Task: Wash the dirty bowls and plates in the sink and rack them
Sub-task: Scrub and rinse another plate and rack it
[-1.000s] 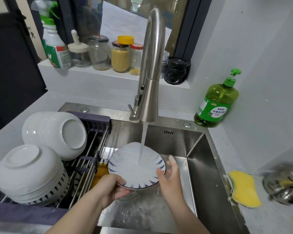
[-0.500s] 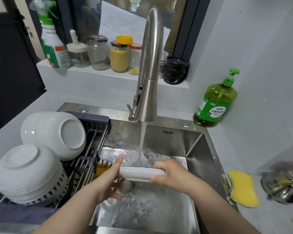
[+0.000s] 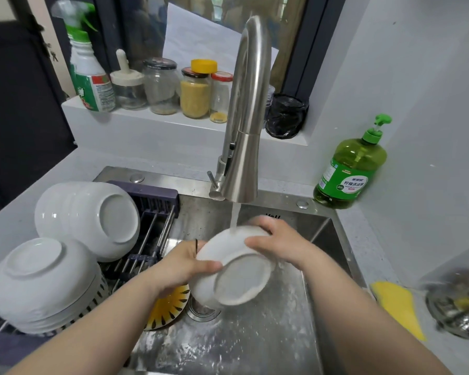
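Observation:
Over the steel sink [image 3: 320, 266] I hold a white plate [image 3: 236, 274] with its underside turned toward me. Water from the tap [image 3: 244, 147] falls on its upper edge. My left hand [image 3: 184, 266] grips the plate's left rim. My right hand [image 3: 276, 244] grips its upper right rim. A yellow patterned plate [image 3: 171, 307] lies in the sink under my left wrist. Two stacks of white bowls, one at the back [image 3: 92, 217] and one in front [image 3: 41, 285], rest upside down on the rack [image 3: 152, 228] at the left.
A green dish soap bottle [image 3: 349, 169] stands on the counter at the back right. A yellow sponge [image 3: 398, 304] lies right of the sink, beside a metal strainer [image 3: 458, 304]. Jars [image 3: 195, 93] and a spray bottle [image 3: 90, 74] line the window sill.
The plate faced me under the stream a second ago; I have flipped it over, so its underside now faces me, and lifted it closer to the tap.

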`<state>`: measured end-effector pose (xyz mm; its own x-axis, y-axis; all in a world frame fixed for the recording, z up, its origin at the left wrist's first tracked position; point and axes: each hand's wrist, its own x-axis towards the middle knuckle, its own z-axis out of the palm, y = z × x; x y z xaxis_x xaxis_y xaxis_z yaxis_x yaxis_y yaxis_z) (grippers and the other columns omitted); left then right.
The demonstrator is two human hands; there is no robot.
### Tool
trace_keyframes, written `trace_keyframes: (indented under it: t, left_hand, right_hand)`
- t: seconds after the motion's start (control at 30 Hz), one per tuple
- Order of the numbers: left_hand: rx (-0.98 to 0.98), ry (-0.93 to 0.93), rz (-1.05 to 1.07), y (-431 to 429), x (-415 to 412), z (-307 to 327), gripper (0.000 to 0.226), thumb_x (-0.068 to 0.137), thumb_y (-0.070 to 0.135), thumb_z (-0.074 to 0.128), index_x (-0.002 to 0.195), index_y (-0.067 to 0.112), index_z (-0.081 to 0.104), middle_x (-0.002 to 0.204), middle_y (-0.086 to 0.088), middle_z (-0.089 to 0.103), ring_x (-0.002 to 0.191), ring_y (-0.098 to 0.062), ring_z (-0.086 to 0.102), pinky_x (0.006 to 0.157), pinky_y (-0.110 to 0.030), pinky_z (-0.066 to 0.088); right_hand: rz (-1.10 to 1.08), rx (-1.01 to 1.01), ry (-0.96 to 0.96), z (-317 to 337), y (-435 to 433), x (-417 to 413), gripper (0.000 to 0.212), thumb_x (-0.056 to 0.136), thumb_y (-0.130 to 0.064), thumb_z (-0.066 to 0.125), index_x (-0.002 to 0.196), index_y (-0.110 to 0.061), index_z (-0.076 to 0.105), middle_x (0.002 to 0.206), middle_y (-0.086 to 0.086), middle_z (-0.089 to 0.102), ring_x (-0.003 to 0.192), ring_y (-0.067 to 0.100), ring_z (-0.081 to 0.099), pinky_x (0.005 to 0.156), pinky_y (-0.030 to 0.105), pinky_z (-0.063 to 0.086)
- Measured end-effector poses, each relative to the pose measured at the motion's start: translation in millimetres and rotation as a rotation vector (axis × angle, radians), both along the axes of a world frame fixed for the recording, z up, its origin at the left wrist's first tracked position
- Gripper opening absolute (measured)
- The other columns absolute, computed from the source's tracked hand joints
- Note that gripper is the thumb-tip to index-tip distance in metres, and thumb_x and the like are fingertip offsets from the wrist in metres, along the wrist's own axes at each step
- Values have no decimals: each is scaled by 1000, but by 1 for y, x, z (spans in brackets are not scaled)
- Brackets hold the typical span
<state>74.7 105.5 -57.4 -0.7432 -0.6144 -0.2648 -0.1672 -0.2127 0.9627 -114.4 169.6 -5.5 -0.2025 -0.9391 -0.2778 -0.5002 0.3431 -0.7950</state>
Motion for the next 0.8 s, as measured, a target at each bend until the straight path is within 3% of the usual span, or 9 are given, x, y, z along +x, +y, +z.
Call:
trace_keyframes:
  t: [0.1,0.17,0.23,0.33,0.47,0.53,0.6,0.67,0.8]
  left_hand:
    - [128,117,157,4,3,-12,65,28,35,87,84,7,67,79,-9,73,70,-19,69,56,-24,52]
    - [142,145,174,9,4,-15,56,35,30,83,84,8,69,82,-11,73,75,-22,69,58,-23,52]
    - [166,166,183,13,6,-17,45,42,23,78,83,8,68,79,-10,73,74,-22,69,57,-21,52]
    - [230,195,208,13,12,-22,60,30,24,87,83,6,67,77,-11,72,69,-21,69,55,-23,53]
    - [266,193,227,13,21,-29,85,12,40,92,85,5,68,80,-13,72,70,-22,69,57,-27,55]
    - [255,167,197,15,21,-30,90,15,43,92,92,3,67,83,-13,72,74,-23,69,61,-29,55]
    - [256,158,172,17,19,-28,90,19,41,92,94,0,65,85,-14,72,76,-24,69,61,-29,55]
    - [275,165,174,19,16,-26,87,20,37,93,93,-1,65,83,-15,72,76,-25,69,61,-29,55]
    - [332,186,221,18,14,-26,81,12,35,94,82,4,69,80,-15,72,74,-26,68,71,-36,52]
  right_hand:
    - [-11,-96,369,-16,-12,40,43,96,-26,44,138,-18,41,145,4,37,136,21,29,114,32,19]
    - [164,-115,555,-20,-11,68,42,100,-31,30,141,-25,35,154,-2,21,143,19,7,116,39,1]
    - [308,-133,633,-21,-13,83,41,101,-33,24,137,-26,42,155,-10,17,143,10,2,115,42,0]
    - [302,-163,576,-31,-25,77,41,100,-32,25,127,-21,54,148,-7,35,139,10,23,115,39,17]
    - [-208,-6,190,-35,-30,47,39,99,-32,28,118,-16,59,121,9,60,107,28,56,89,33,46]
    - [-196,-18,342,-36,-25,51,41,101,-27,24,122,-12,56,124,11,58,108,28,54,89,32,43]
    - [30,-115,618,-35,-21,68,37,101,-18,24,131,-14,46,136,8,48,119,25,46,101,34,31]
    - [195,-192,656,-30,-19,81,39,102,-19,23,136,-22,42,142,-2,40,127,17,39,107,34,19]
    - [71,-166,565,-27,-26,60,38,100,-28,27,121,-23,58,124,3,58,110,26,54,90,30,41]
